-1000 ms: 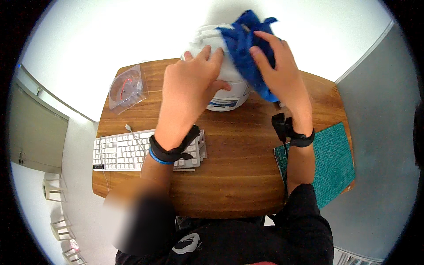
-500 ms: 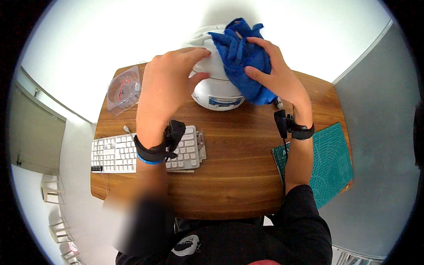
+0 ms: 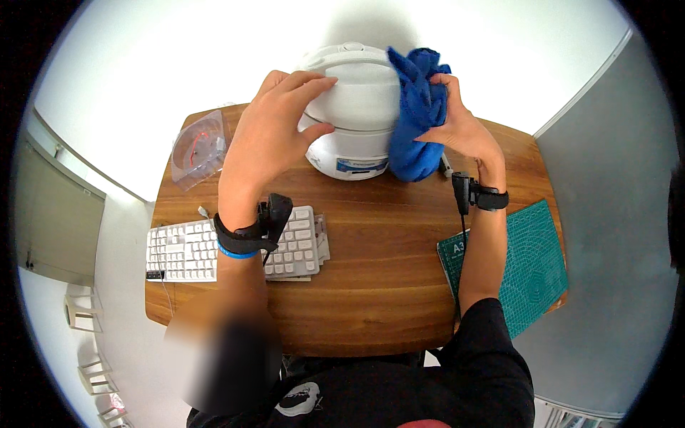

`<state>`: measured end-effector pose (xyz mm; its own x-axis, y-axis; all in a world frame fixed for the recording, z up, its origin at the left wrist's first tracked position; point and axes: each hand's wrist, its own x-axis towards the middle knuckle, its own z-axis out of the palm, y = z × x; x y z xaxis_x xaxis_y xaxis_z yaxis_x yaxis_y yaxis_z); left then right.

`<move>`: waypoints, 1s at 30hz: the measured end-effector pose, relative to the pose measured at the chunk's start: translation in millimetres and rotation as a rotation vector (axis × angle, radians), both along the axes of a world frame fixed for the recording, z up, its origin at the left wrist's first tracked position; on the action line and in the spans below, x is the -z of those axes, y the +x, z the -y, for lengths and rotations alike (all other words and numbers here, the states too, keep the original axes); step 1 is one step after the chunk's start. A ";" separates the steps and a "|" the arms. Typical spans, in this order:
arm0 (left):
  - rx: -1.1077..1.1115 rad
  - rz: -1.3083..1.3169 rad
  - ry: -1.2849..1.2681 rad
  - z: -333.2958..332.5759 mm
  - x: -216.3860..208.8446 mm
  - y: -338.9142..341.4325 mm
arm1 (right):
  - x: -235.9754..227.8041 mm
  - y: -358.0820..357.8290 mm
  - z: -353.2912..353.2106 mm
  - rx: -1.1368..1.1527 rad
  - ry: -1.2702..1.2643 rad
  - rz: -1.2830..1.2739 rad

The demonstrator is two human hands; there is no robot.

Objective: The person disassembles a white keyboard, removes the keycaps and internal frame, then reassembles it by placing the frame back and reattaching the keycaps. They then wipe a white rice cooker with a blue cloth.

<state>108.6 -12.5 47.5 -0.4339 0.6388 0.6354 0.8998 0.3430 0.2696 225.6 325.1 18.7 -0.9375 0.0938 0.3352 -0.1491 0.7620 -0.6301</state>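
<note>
While left hand [image 3: 275,135] rests open on 1 white rice cooker [image 3: 351,114], right hand [image 3: 457,128] clutches 1 blue cloth [image 3: 415,118].

I see left hand [image 3: 275,132] spread open, fingers curved; right hand [image 3: 457,128] clenched, both arms stretched far forward.

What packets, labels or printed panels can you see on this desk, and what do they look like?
Clear plastic bag: far left corner of the wooden table, see-through, something red coiled inside.
Label strip: low on the front of the white rice cooker, a thin blue and white band.
Green cutting mat: right edge, dark green with a pale grid and a printed corner mark.
No screens in view.
</note>
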 end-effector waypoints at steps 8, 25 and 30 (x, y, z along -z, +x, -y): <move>0.010 0.037 0.007 -5.8 0.1 0.3 | 54.4 -11.1 -35.8 -0.005 0.145 0.440; 0.044 0.053 -0.058 24.2 -29.1 29.5 | -57.8 34.5 43.1 0.270 0.149 -0.400; 0.176 0.197 0.102 20.9 -25.9 21.1 | -42.7 8.2 94.4 -0.021 0.046 -0.541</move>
<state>129.7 -33.5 73.4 -0.4431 0.6523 0.6149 0.8702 0.1481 0.4699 233.7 230.7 61.3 -0.6314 0.0504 0.7738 -0.4587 0.7803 -0.4251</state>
